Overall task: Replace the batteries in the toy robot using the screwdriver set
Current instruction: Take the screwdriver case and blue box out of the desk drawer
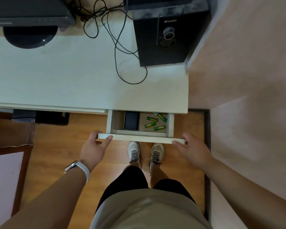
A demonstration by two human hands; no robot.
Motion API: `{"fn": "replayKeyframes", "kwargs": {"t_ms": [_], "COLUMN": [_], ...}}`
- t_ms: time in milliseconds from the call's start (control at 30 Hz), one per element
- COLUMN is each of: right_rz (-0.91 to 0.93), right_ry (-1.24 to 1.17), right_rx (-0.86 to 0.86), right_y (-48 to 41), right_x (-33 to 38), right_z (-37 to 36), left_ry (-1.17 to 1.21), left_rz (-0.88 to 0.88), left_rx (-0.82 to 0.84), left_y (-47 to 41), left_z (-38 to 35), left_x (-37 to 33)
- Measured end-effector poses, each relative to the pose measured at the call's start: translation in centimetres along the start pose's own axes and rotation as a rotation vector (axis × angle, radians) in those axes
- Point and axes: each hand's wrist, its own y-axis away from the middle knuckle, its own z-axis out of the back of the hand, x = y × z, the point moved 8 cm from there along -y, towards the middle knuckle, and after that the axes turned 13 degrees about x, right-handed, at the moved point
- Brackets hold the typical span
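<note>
A drawer (pixel 141 139) under the white desk's right end stands partly pulled out. Inside lie several green and yellow batteries (pixel 154 122) on its right half and a flat black box (pixel 131 121) on its left half. My left hand (pixel 94 146) grips the left end of the drawer front, thumb on top and fingers curled under. My right hand (pixel 192 148) holds the right end of the front the same way. No toy robot shows in this view.
The white desk (pixel 69 76) carries a black speaker (pixel 168 35) at the back right, loose black cables (pixel 119 47) and a monitor base (pixel 30 36) at the back left. A wall stands close on the right. My feet stand on the wooden floor below the drawer.
</note>
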Motion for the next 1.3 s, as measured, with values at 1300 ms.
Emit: {"fn": "replayKeyframes", "kwargs": {"t_ms": [1300], "right_rz": [0.101], "right_ry": [0.424], "right_rx": [0.007], "right_y": [-9.7], "right_x": [11.6], "right_z": [-2.9], "left_ry": [-0.421], "left_rz": [-0.123], "left_rx": [0.271], "left_y": [-6.3], "left_z": [-9.6], "left_x": [-7.3]}}
